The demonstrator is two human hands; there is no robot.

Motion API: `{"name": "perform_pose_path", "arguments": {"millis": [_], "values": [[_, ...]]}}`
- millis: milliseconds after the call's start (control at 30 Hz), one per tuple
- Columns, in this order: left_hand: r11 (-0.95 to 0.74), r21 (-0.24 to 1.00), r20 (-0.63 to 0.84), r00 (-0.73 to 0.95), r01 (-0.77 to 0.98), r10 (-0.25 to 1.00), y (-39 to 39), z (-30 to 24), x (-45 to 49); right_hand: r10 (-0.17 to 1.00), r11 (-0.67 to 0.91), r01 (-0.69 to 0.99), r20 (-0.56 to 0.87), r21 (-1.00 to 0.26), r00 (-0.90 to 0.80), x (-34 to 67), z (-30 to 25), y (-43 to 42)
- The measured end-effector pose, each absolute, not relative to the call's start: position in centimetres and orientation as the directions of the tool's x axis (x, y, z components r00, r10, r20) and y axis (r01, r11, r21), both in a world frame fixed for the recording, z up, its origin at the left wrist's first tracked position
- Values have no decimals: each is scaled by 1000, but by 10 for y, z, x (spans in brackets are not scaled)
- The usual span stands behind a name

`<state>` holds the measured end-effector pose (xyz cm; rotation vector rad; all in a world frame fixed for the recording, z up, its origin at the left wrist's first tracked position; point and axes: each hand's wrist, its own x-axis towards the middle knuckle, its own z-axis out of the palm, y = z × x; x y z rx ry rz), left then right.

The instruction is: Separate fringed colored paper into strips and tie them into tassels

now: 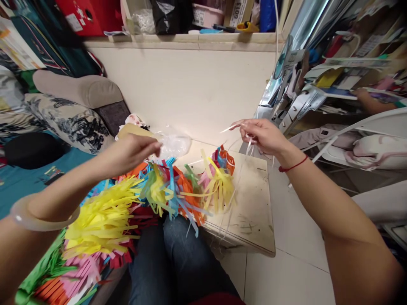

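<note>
My right hand (259,133) is closed on a thin white ribbon (250,146). One end sticks out past the fingertips and a loop hangs under the palm. My left hand (135,152) has its fingers bent together in a pinch above the coloured paper; whatever they hold, if anything, I cannot make out. Between and below the hands lies a row of fringed tissue-paper tassels (219,186) in yellow, blue, orange, green and red, strung across the wooden table and over my knees. A larger yellow fringed bunch (104,216) rests under my left forearm, with pink and green fringes (47,254) nearer me.
The low wooden table (251,212) stands against a white wall. A clear plastic bag (173,142) lies at its back. To the left is a sofa with a patterned cushion (66,118). A white folding chair (365,127) and another person's arm (372,101) are on the right.
</note>
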<state>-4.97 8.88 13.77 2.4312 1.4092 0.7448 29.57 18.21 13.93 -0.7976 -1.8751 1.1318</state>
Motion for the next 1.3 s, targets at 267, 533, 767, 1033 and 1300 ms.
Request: {"name": "perform_pose_path", "arguments": {"millis": [267, 533, 767, 1033, 1300], "values": [[-473, 864, 458, 121, 172, 881, 94, 166, -77, 728, 521, 479, 74, -706, -682, 285, 168, 176], [-551, 831, 512, 280, 79, 812, 96, 177, -33, 506, 639, 182, 231, -748, -831, 210, 204, 156], [-620, 779, 626, 150, -93, 765, 95, 179, -26, 339, 553, 39, 183, -832, -923, 131, 187, 159], [-423, 827, 419, 97, 371, 903, 73, 113, -38, 534, 546, 58, 294, -836, -792, 133, 206, 153], [-362, 779, 187, 362, 512, 913, 78, 95, -60, 622, 665, 109, 467, -739, -629, 142, 242, 143]]}}
